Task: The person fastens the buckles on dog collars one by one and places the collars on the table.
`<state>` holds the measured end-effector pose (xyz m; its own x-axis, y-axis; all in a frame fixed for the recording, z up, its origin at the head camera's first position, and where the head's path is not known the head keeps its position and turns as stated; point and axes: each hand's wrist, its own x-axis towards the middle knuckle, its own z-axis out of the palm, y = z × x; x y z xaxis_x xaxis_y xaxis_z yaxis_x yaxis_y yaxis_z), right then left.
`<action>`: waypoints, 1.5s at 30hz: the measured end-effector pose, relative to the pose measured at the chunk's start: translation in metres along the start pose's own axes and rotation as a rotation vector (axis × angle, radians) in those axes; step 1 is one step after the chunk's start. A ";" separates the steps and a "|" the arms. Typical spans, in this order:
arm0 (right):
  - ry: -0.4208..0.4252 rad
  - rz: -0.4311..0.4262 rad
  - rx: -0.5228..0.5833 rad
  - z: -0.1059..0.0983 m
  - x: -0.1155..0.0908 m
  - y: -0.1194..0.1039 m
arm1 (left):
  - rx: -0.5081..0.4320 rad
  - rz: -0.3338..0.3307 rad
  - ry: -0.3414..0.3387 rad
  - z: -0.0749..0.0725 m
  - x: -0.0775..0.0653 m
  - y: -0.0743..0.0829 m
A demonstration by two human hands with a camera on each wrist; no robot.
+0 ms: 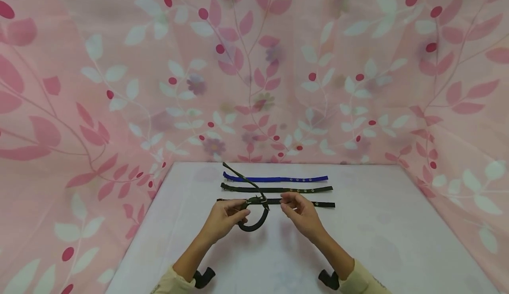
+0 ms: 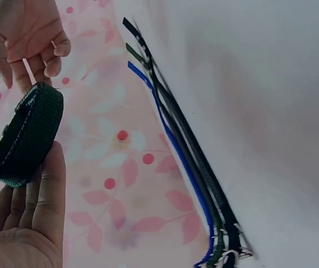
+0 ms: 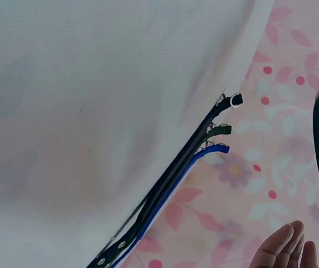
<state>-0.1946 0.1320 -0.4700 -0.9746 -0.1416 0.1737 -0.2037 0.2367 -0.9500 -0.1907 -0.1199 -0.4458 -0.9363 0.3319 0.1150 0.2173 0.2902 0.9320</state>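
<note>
a looped dark strap (image 1: 252, 229) is held up over the white table (image 1: 377, 245), in the person's left hand (image 1: 224, 219).
the left hand pinches the loop's left side between thumb and fingers; the right hand (image 1: 303, 214) is just to the loop's right, fingers loosely bent, gripping nothing. the loop looks deep green in the left wrist view, its metal buckle (image 1: 262, 200) sits at the top right, and the strap's free end slants up to the left. behind lie three straps, roughly parallel: a blue strap (image 1: 274, 179) farthest back, a green strap (image 1: 274, 190) next, and a black strap (image 1: 326, 205) nearest, partly hidden by the hands. a pink leafy cloth (image 1: 254, 73) hangs beyond.
</note>
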 end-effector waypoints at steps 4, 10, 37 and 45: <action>-0.010 -0.015 -0.008 0.002 0.000 -0.017 | 0.024 0.091 0.043 0.000 0.002 0.001; 0.003 0.017 0.000 0.004 -0.007 -0.016 | 0.042 0.195 0.055 0.004 -0.002 -0.003; 0.047 -0.034 -0.020 0.002 -0.001 -0.007 | 0.011 0.107 -0.023 0.002 0.006 0.011; -0.034 -0.191 -0.085 0.004 0.003 -0.047 | -0.029 0.104 -0.137 0.015 0.006 0.000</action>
<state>-0.1880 0.1170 -0.4259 -0.9142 -0.2236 0.3379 -0.3925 0.2821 -0.8754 -0.1920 -0.1043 -0.4499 -0.8626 0.4782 0.1650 0.3008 0.2227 0.9273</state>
